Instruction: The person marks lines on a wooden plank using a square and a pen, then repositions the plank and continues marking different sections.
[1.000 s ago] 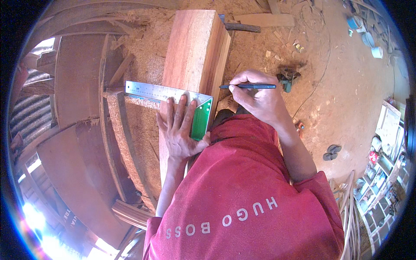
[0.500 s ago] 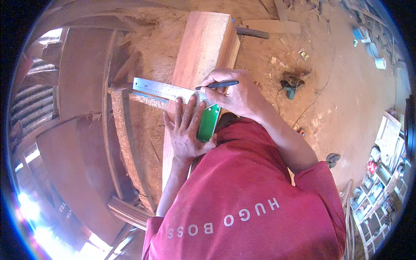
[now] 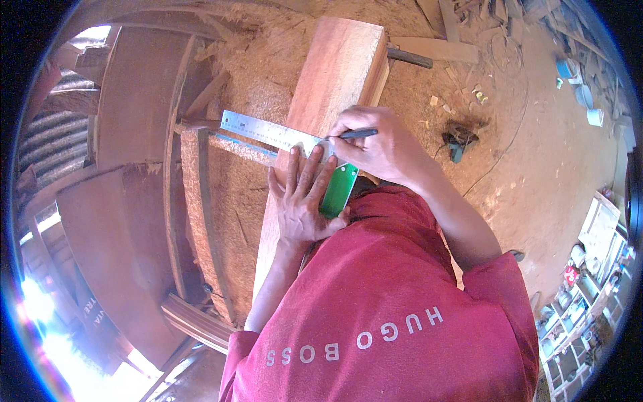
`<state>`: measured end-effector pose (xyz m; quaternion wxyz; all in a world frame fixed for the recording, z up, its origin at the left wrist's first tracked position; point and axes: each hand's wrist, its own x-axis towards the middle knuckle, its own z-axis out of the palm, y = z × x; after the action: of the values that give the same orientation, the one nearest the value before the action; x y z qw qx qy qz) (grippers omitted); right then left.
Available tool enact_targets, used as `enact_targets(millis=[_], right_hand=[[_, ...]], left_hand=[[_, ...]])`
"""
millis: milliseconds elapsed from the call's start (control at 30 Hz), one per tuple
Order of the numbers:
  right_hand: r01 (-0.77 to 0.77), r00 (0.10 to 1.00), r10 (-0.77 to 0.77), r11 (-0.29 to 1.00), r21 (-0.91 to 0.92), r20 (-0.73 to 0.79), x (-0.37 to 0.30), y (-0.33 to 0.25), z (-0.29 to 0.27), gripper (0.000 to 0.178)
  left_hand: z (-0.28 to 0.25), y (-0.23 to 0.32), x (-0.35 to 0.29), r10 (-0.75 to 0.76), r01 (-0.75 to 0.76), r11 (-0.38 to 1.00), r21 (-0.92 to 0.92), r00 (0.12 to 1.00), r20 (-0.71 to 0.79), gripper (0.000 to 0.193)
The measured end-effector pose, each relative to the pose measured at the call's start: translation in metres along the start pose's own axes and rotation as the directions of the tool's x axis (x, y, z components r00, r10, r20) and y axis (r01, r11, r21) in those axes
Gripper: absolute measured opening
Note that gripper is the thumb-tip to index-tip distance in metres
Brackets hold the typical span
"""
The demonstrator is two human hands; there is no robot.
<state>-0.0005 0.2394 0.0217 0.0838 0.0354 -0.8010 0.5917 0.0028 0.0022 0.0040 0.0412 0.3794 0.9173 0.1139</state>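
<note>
with 12 o'clock at the top of the view, the square [image 3: 268,132] lies across the wooden beam [image 3: 338,67], just above the middle of the view and toward 11 o'clock from the red shirt [image 3: 395,281]. the square is set in place, and the pen [image 3: 360,133] has its tip by the blade's upper edge, near the corner. no drawn line can be made out, so i cannot tell how much is marked; with both tools at the beam, the marking looks unfinished.

the square's long blade points between 9 and 10 o'clock, its free end reaching past the beam, while its green handle points toward 7. the beam's long axis runs from between 12 and 1 to between 6 and 7. the pen lies nearly level, tip toward 9, butt toward 3.

the left hand [image 3: 301,201] is spread, 3 fingertips on the blade, thumb out toward 4 o'clock by the handle's lower end. the right hand [image 3: 375,144] pinches the pen; whether its tip touches wood or metal, i cannot tell
</note>
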Motion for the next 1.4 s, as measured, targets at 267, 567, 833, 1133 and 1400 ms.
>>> enact_targets(millis=[267,567,833,1133,1400], right_hand=[[-0.025,0.996,0.037,0.989,-0.147,0.077,0.012,-0.016,-0.012,0.013],[-0.007,0.996,0.016,0.995,-0.103,0.085,-0.005,-0.009,-0.012,0.013],[-0.320,0.909,0.344,0.938,0.134,-0.235,-0.083,-0.014,-0.068,0.015],[-0.190,0.955,0.281,0.831,0.523,-0.100,-0.092,0.023,-0.024,0.015],[-0.115,0.804,-0.091,0.946,0.303,0.588,-0.062,-0.030,0.117,0.016]], left_hand=[[0.000,0.000,0.001,0.003,-0.003,1.000,-0.006,1.000,0.010,0.091],[-0.004,0.000,0.001,0.039,-0.039,0.999,0.020,0.999,0.006,0.092],[-0.007,0.015,-0.006,0.054,-0.056,0.998,-0.031,0.996,-0.069,0.083],[-0.030,0.037,-0.122,-0.370,0.223,0.827,-0.516,0.907,-0.201,0.051],[-0.038,0.121,-0.260,-0.953,-0.343,0.285,-0.895,-0.199,-0.228,0.032]])
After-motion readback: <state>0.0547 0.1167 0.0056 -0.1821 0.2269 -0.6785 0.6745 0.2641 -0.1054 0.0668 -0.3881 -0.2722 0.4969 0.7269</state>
